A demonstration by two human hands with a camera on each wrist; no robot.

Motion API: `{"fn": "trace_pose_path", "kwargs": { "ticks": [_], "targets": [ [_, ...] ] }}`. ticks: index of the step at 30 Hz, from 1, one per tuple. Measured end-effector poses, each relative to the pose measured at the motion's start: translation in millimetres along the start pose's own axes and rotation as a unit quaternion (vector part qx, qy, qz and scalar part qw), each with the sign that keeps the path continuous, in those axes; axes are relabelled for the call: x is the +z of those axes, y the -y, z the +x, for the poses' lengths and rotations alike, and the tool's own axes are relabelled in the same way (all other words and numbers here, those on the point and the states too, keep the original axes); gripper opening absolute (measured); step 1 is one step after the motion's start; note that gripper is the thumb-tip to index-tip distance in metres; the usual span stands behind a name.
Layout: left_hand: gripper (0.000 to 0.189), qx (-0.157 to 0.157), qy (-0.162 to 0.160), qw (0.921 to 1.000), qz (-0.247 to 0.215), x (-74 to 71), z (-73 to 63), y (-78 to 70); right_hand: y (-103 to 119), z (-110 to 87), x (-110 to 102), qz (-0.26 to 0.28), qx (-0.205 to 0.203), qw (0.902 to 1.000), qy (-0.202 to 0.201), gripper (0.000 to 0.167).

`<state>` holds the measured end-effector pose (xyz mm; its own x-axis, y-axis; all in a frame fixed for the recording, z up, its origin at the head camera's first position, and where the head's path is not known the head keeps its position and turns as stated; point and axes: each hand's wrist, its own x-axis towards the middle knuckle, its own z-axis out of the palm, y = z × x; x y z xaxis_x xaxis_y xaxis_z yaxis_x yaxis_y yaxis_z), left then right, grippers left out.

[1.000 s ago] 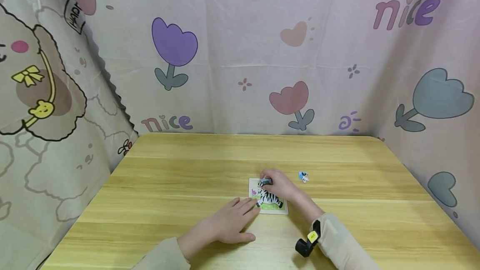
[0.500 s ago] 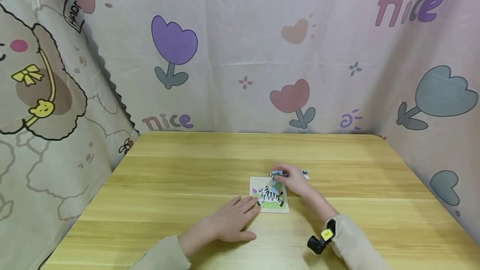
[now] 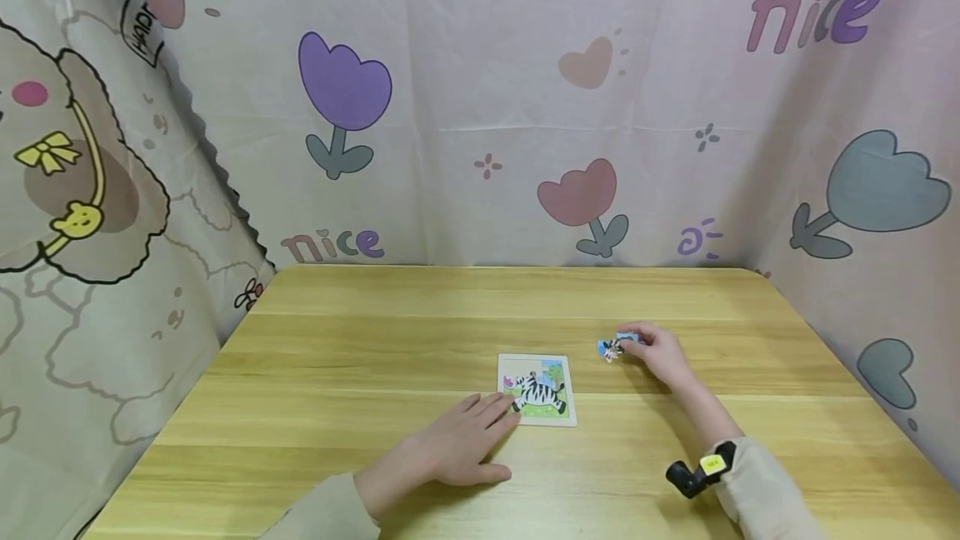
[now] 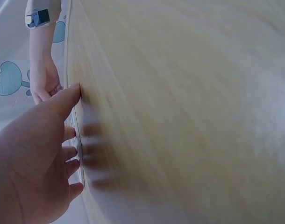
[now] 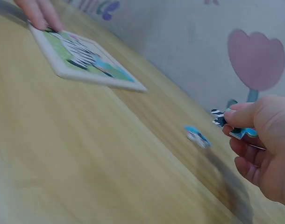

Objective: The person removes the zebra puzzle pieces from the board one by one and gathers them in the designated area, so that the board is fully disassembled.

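A small framed zebra jigsaw puzzle (image 3: 551,422) lies on the table, its upper left part showing bare backing. My left hand (image 3: 463,442) rests with outstretched fingers on the puzzle's lower left edge. Off to the right, my right hand (image 3: 662,357) pinches a puzzle piece (image 5: 244,133) with blue and black-and-white stripes between thumb and fingers, above the table in the right wrist view. Beside it a loose puzzle piece (image 5: 197,137), blue and white, lies on the tabletop. The left wrist view shows mostly the left hand's thumb side, with the puzzle largely hidden behind the fingers.
The wooden table (image 3: 375,357) reaches back to a printed curtain (image 3: 465,65) with flowers, and another curtain (image 3: 97,357) hangs along the left side. A black camera (image 3: 697,473) is strapped to the right wrist.
My right hand has lifted the piece away from the puzzle and carried it right, next to the loose piece. The left hand stays in place.
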<state>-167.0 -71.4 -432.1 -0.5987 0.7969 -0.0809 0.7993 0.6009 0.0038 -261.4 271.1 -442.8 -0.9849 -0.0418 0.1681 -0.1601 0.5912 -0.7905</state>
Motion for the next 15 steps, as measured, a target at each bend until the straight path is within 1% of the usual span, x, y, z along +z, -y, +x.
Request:
{"fn": "trace_pose_path", "kwargs": {
  "ticks": [4, 8, 15],
  "targets": [
    [0.072, -0.001, -0.001, 1.0, -0.001, -0.8, -0.7, -0.4, -7, 0.3, -11, -0.036, 0.018, 0.9992, -0.004, 0.029],
    [0.072, 0.0, -0.003, 1.0, -0.001, -1.5, -1.5, -0.9, -10, 0.4, -17, -0.056, 0.025, 0.9981, 0.008, 0.027],
    [0.072, -0.001, -0.003, 1.0, -0.002, -0.7, -2.2, -1.4, -13, 1.2, -16, -0.068, 0.012, 0.9971, 0.031, 0.023]
  ]
}}
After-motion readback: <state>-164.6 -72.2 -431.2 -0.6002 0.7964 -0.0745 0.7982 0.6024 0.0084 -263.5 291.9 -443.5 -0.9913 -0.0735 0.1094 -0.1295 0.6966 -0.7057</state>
